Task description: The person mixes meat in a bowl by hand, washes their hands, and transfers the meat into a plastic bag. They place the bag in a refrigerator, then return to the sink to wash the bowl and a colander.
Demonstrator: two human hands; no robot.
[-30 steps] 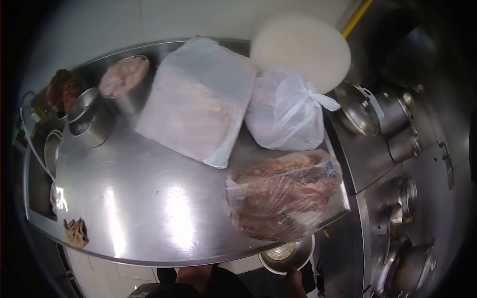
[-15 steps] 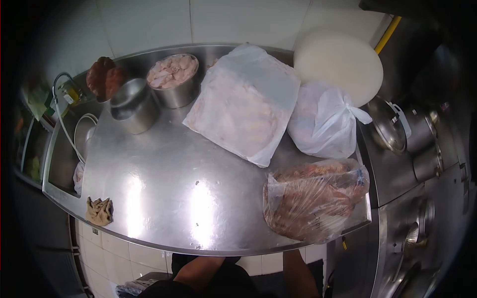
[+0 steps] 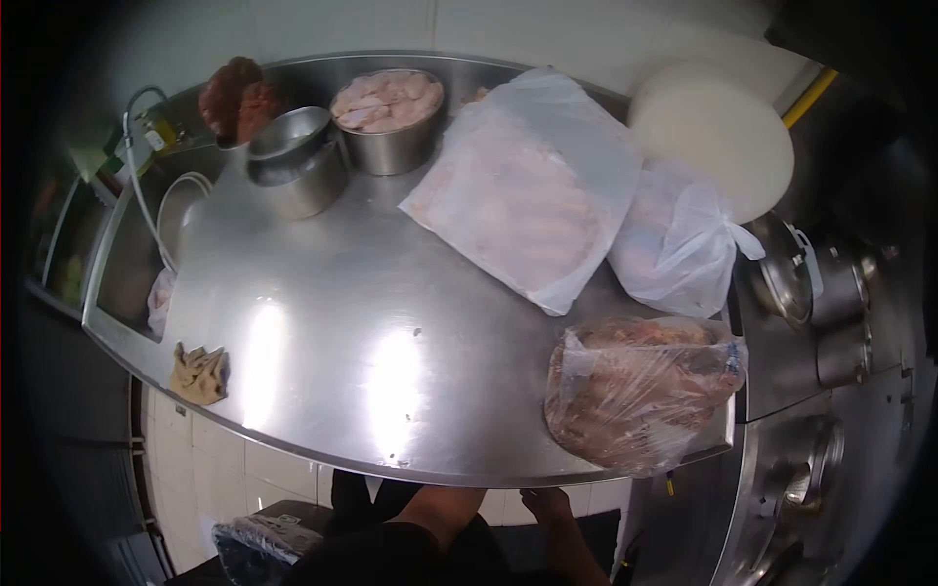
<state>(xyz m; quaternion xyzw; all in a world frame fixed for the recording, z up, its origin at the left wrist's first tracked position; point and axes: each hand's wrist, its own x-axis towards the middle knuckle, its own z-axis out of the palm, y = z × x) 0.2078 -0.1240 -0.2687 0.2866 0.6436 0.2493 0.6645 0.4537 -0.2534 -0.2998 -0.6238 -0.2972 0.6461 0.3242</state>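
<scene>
your r hand (image 3: 547, 505) is just below the front edge of the bench (image 3: 322, 303), r of center, fingers too small & partly hidden, so can't tell if it's open, closed or gripping smth. your l hand is out of sight: only the l forearm (image 3: 442, 511) shows, running in under the front edge, so can't tell its state either. nearest thing up top is the clear bag of meat (image 3: 645, 400), lying at the front r corner, close up to the front edge. behind it, nr the r edge, sits a tied white bag (image 3: 674, 244), knot toward that edge. a big flat white bag (image 3: 532, 195) w/ pale contents lies just l of that, reaching toward the back edge. round white board (image 3: 718, 137) is at the back r corner, behind the tied one. along the back edge, l of the big bag: metal tub (image 3: 391, 151) piled w/ pale pink meat pcs (image 3: 386, 101), then metal pots (image 3: 313, 188), w/ a reddish-brown item (image 3: 239, 103) behind, too unclear to id. crumpled brown cloth (image 3: 200, 373) lies at the front l corner. sink (image 3: 125, 301) takes up the l end, hose (image 3: 137, 195) arching over it.
</scene>
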